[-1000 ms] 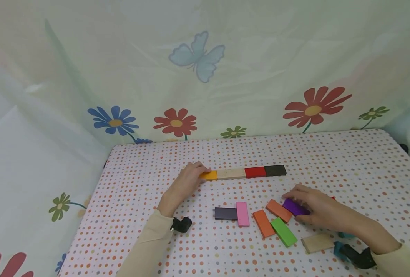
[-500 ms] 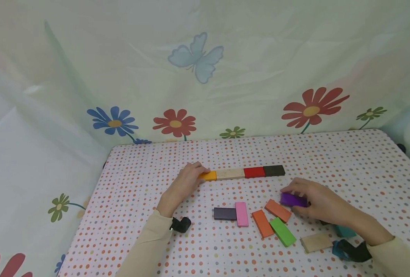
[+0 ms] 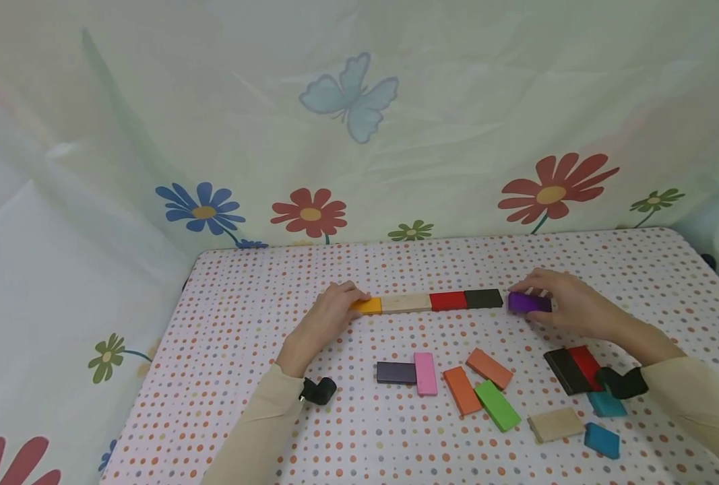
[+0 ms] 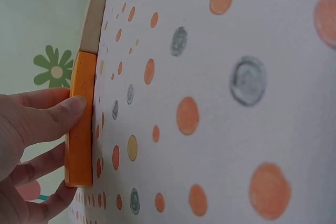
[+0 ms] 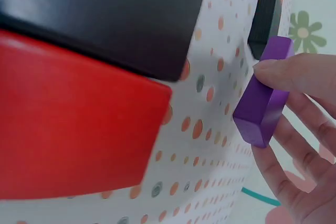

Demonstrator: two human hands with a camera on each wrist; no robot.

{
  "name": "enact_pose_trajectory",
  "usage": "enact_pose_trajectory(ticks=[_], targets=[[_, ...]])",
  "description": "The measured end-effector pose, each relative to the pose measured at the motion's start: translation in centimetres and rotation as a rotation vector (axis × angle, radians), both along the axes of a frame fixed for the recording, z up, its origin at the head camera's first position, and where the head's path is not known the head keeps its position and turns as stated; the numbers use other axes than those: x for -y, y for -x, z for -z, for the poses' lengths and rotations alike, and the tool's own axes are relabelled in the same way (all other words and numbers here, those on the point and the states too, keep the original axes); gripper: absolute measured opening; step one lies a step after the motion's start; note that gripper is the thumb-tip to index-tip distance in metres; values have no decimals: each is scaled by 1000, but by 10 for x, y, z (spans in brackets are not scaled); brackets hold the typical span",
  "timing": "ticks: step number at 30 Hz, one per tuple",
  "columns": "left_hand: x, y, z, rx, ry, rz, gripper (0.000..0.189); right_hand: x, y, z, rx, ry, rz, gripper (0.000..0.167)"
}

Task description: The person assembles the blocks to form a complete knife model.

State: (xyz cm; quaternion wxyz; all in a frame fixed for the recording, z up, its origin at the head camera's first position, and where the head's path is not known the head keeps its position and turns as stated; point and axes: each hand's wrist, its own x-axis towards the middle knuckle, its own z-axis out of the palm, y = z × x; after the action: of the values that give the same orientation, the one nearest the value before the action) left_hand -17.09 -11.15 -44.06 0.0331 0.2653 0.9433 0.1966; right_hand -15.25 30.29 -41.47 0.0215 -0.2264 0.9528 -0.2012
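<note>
Four blocks lie end to end in a row: an orange-yellow block (image 3: 368, 306), a plain wood block (image 3: 405, 303), a red block (image 3: 447, 301) and a black block (image 3: 483, 298). My left hand (image 3: 330, 311) is at the row's left end, pinching the orange-yellow block (image 4: 81, 129) between thumb and fingers. Just past the black end, my right hand (image 3: 577, 306) holds a purple block (image 3: 525, 302) by its long sides. A small gap separates it from the black block in the head view. In the right wrist view, the purple block (image 5: 262, 98) looks tilted.
Nearer me lie a dark purple-grey block (image 3: 396, 372), a pink block (image 3: 425, 374), two orange blocks (image 3: 462, 391), a green block (image 3: 497, 405) and a wood block (image 3: 556, 425). By the right sleeve are a black block (image 3: 567, 371), a red block (image 3: 585, 367) and blue blocks (image 3: 602, 440).
My right hand has lifted the purple block from beside the orange one and carried it away from me to the row's right end. The left hand has stayed put.
</note>
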Motion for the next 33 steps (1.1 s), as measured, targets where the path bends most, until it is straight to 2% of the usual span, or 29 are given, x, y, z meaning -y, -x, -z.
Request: enact_pose_trajectory(ticks=[5,11,19,33], targets=[[0,0,-1,-6,2,3,34,0,13,1,22,11,3,48],[0,0,-1,-1,-10,-2,34,3,22,4,32,-30,-9,47],[0,0,-1,-7,-10,1,35,2,24,7,57,-39,-17,46],[0,0,0,25,-12,-12,34,7,25,16,52,-68,-38,42]])
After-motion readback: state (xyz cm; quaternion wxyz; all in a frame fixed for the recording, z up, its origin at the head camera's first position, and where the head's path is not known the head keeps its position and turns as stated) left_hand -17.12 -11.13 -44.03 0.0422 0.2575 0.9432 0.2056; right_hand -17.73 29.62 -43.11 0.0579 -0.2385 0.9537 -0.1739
